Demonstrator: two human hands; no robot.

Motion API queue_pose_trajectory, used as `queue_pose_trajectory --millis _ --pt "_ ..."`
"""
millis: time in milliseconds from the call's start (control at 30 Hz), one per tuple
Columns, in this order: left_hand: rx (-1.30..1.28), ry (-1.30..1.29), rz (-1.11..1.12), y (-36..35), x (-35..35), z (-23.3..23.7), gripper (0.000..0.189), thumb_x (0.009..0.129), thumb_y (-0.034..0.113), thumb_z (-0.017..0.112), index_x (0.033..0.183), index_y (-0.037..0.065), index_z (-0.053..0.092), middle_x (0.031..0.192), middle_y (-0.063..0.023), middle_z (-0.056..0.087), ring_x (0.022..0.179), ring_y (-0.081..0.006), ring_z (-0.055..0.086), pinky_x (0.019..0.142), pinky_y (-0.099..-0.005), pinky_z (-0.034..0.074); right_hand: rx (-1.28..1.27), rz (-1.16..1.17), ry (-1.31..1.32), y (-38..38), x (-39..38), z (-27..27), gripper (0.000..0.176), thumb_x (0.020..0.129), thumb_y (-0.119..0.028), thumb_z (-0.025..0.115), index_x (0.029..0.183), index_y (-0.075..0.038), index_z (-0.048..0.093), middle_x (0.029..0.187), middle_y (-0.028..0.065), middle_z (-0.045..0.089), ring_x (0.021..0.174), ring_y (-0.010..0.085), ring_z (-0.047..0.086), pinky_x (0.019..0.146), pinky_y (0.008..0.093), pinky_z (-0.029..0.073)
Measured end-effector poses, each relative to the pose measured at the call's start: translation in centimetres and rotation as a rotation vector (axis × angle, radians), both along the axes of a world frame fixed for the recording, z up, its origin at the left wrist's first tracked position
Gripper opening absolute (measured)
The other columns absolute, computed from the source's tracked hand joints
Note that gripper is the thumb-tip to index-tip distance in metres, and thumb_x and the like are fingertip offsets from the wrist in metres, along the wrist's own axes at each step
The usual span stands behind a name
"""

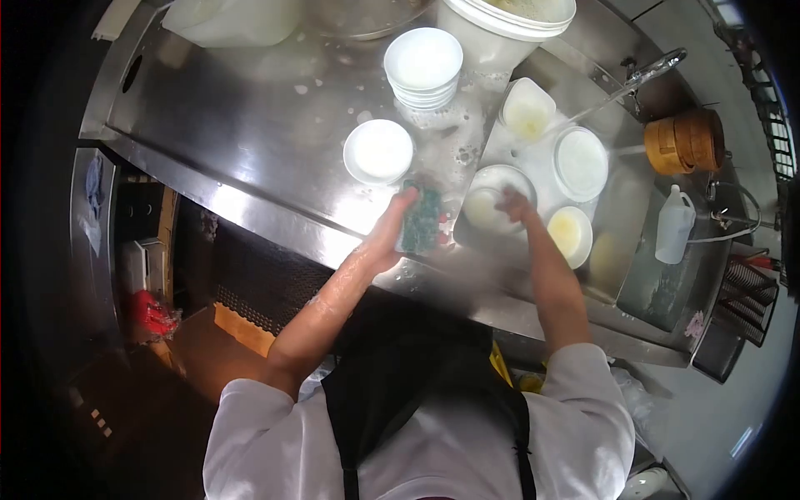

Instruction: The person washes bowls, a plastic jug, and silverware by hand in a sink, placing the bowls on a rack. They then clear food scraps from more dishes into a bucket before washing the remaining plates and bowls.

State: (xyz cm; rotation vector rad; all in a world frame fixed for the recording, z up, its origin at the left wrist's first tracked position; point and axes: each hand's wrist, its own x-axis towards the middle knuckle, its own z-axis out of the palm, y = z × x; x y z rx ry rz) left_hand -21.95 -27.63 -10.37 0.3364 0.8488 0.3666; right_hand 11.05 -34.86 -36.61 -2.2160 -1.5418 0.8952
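My left hand [390, 227] is closed round a green scouring pad [422, 221], held above the wet steel counter at the sink's edge. Just beyond it stands a white bowl [378, 152], with a stack of white bowls [423, 67] farther back. My right hand [518, 207] reaches into the sink over a round white bowl [483, 210]; its fingers are smeared by motion, so I cannot see whether they grip the rim. Around it in the sink are a squarish white bowl [528, 108], a round white dish [581, 163] and a bowl with yellowish residue [570, 236].
A big white bucket [500, 37] stands at the back beside the sink. A faucet [658, 68] reaches over the sink from the far right. Past the sink's right side are a plastic jug [674, 227] and a wooden steamer basket [685, 142]. Suds lie on the counter [250, 125].
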Motion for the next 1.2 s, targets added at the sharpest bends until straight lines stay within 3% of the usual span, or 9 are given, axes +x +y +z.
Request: queue_pose_trajectory --millis 267,333,400,500,800,900,1000,1033,1200 --pt "0.017 -0.023 0.010 -0.3 0.7 -0.3 0.056 0.090 0.050 0.041 0.127 0.008 0.040 0.102 -0.0177 0.060 0.081 -0.0301 0.065 0.069 -0.0465 0.056 -0.141 -0.128 0.371 3.1 0.0 8.7 0.048 0.078 -0.009 0.048 0.125 0.003 0.043 0.104 0.0191 0.058 0.069 0.0311 0.064 0.045 0.0358 0.055" --pt "0.012 -0.077 -0.014 -0.8 0.7 -0.3 0.059 0.089 0.050 0.042 0.131 0.010 0.036 0.103 -0.0172 0.059 0.085 -0.0297 0.064 0.073 -0.0474 0.055 -0.056 -0.294 0.751 3.8 3.3 12.3 0.027 0.077 -0.012 0.058 0.098 0.004 0.057 0.083 0.0122 0.058 0.066 0.0233 0.060 0.050 0.0322 0.050" --pt "-0.007 -0.139 -0.014 -1.2 1.3 -0.8 0.060 0.088 0.050 0.043 0.131 0.009 0.035 0.103 -0.0170 0.059 0.086 -0.0290 0.063 0.074 -0.0480 0.054 0.055 -0.599 0.852 6.5 6.0 12.8 0.020 0.077 -0.009 0.055 0.092 0.004 0.055 0.082 0.0100 0.057 0.053 0.0183 0.054 0.044 0.0308 0.047" --pt "0.033 -0.078 -0.061 -2.2 2.7 -1.2 0.053 0.092 0.043 0.041 0.126 0.003 0.040 0.106 -0.0161 0.058 0.087 -0.0282 0.062 0.077 -0.0457 0.053 0.341 -0.966 0.716 12.2 8.5 9.5 0.038 0.077 -0.009 0.048 0.112 0.003 0.051 0.097 0.0157 0.060 0.065 0.0222 0.060 0.046 0.0320 0.051" --pt "0.166 0.065 -0.055 -4.9 7.4 1.2 0.046 0.095 0.038 0.043 0.123 0.001 0.044 0.106 -0.0144 0.059 0.087 -0.0239 0.062 0.074 -0.0387 0.054 0.442 -0.638 1.406 12.1 7.8 14.2 0.025 0.083 -0.004 0.049 0.107 -0.003 0.054 0.107 0.0118 0.059 0.093 0.0270 0.060 0.074 0.0449 0.054" --pt "0.204 0.101 -0.048 -5.5 8.9 1.3 0.046 0.095 0.038 0.043 0.123 0.002 0.044 0.106 -0.0144 0.059 0.086 -0.0248 0.063 0.074 -0.0398 0.054 0.655 -0.785 1.709 11.4 8.4 13.1 0.030 0.082 -0.003 0.049 0.112 -0.002 0.052 0.106 0.0130 0.057 0.089 0.0302 0.060 0.071 0.0490 0.053" --pt "0.232 0.120 -0.067 -6.1 10.7 1.6 0.046 0.095 0.037 0.043 0.123 0.002 0.043 0.107 -0.0151 0.059 0.086 -0.0260 0.063 0.075 -0.0408 0.054 0.610 -0.823 1.758 13.3 10.7 7.6 0.030 0.082 -0.005 0.052 0.112 -0.002 0.052 0.099 0.0129 0.060 0.085 0.0317 0.060 0.069 0.0469 0.053" --pt "0.241 0.118 -0.072 -6.4 11.4 1.6 0.046 0.095 0.037 0.044 0.123 0.002 0.043 0.107 -0.0153 0.059 0.086 -0.0262 0.063 0.075 -0.0411 0.054 0.600 -0.756 1.850 11.9 9.0 13.7 0.029 0.081 -0.010 0.057 0.110 -0.003 0.055 0.093 0.0122 0.062 0.081 0.0298 0.061 0.066 0.0412 0.053" --pt "0.276 0.099 -0.060 -7.9 14.3 2.7 0.044 0.094 0.037 0.045 0.122 0.002 0.044 0.106 -0.0147 0.059 0.086 -0.0262 0.063 0.076 -0.0434 0.053 0.430 -0.291 2.318 12.2 8.6 14.3 0.028 0.084 -0.022 0.055 0.104 -0.003 0.059 0.094 0.0125 0.062 0.079 0.0254 0.062 0.065 0.0341 0.051"
